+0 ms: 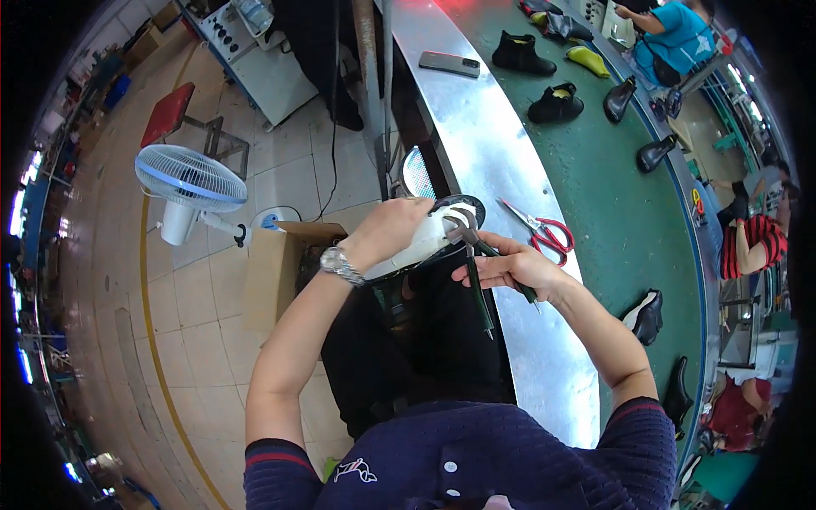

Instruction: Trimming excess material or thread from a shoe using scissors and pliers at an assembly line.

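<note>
My left hand point(387, 231) is closed around a shoe point(423, 241) with a white underside and a black edge, held above my lap. In my right hand point(523, 266) is a pair of pincers point(478, 293) with dark green handles, which stand apart. The pincers' metal jaws meet the end of the shoe, though the exact grip of the jaws is too small to tell. Beside my right hand, red-handled scissors point(551, 240) lie partly spread on the metal ledge point(531, 357).
A phone point(449, 64) lies farther up the ledge. Several dark boots and shoes point(557, 104) stand on the green conveyor belt point(612, 229) to the right. On my left are a cardboard box point(270, 276), a fan point(191, 183) and a red stool point(167, 115). Other people work across the belt.
</note>
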Tool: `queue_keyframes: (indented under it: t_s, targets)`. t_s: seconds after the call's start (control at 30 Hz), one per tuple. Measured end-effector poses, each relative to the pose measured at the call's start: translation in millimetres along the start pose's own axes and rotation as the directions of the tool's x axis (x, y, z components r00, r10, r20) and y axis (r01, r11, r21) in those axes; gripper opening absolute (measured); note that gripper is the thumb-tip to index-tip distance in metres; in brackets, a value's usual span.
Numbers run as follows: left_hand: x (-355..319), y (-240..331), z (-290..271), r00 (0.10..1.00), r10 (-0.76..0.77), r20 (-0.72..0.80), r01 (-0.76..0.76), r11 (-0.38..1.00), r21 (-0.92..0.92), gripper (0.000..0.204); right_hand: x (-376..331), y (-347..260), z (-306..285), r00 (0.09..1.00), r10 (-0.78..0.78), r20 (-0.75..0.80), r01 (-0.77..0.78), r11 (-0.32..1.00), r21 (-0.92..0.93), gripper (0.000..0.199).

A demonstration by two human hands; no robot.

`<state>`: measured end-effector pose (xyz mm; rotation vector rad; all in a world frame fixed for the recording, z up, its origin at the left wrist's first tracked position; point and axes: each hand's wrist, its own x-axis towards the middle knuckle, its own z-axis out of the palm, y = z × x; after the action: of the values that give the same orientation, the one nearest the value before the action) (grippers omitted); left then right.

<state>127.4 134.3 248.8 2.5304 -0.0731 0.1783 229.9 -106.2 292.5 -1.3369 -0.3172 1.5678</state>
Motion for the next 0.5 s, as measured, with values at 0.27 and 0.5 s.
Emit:
queue_keyframes:
  t_s: [0.27, 0.5]
  targets:
    - [14, -11, 15, 0.997, 0.067, 0.035, -0.071, 0.992, 0.108, 0.023, 0, -1, 7, 0.999, -0.028, -0.018, 0.026, 0.992, -0.127, 0.055]
    - [18, -36, -11, 0.947, -0.219, 0.236, 0.306, 0.839, -0.45, 0.041, 10, -20, 12, 0.998, 0.017, -0.059, -0.039, 0.915, -0.402, 0.065]
